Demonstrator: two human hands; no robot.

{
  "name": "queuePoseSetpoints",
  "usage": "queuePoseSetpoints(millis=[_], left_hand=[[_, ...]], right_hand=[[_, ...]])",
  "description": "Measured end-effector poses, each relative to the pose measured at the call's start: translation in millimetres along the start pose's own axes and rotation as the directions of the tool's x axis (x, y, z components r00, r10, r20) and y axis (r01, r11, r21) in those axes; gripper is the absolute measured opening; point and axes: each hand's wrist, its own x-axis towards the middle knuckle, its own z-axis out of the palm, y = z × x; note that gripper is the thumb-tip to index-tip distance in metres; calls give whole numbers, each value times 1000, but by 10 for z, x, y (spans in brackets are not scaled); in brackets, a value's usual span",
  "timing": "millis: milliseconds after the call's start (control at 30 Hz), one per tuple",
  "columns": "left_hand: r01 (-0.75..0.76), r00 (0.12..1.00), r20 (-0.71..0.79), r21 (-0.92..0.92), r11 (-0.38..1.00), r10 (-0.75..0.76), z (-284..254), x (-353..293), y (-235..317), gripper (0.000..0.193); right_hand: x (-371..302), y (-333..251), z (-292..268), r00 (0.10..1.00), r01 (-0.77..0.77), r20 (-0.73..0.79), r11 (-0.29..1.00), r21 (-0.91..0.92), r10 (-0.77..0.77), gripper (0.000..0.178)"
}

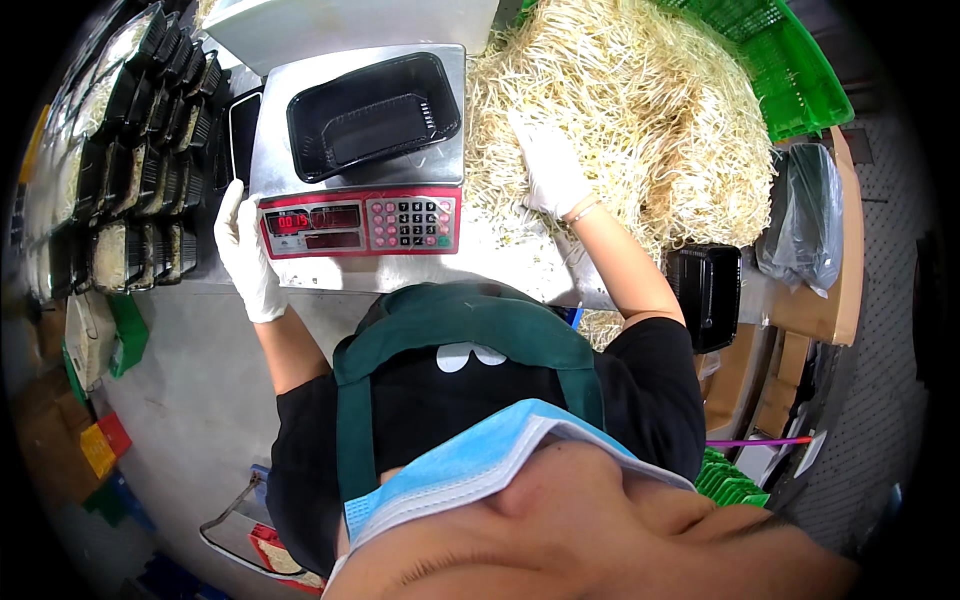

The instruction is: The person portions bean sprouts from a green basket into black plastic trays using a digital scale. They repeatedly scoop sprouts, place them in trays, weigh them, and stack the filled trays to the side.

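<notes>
From my end, I see the tray (385, 130) sitting on the pan of the scale (360, 225), open side up, with a few pale strands in it; the flat pan seems to suit its base and leaves its mouth free. Its long axis runs mostly left to right, slightly askew to the scale, the right end swung farther from the wearer. I have the left hand (248, 258) just beside the scale's left edge, fingers loosely extended and nothing visible in its grasp; perhaps it is steadying there, though I can't confirm contact. The right hand (550, 172) is at the near left side of the sprouts (620, 110), fingers reaching forward among the strands; I can't tell how far they close or whether they grip any. The heap lies right beside the scale, presumably for a short reach, with the crate (815, 85) behind it.
</notes>
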Motion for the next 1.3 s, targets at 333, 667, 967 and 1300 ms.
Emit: queuePoseSetpoints(millis=[333,667,967,1300], left_hand=[[-54,997,54,-6,999,54,-6,81,5,36],[21,999,46,80,997,-25,-554,153,-297,34],[-22,989,148,-19,1000,24,-157,346,-282,33],[-279,823,511,-22,960,251,721,588,-105,60]], right_hand=[[166,-10,-204,989,-136,70,990,43,132,116],[-694,1035,-421,764,163,-179,83,983,620,76],[207,-178,-731,808,-578,91,813,-71,583,116],[244,56,-304,687,-655,393,755,-30,611,123]])
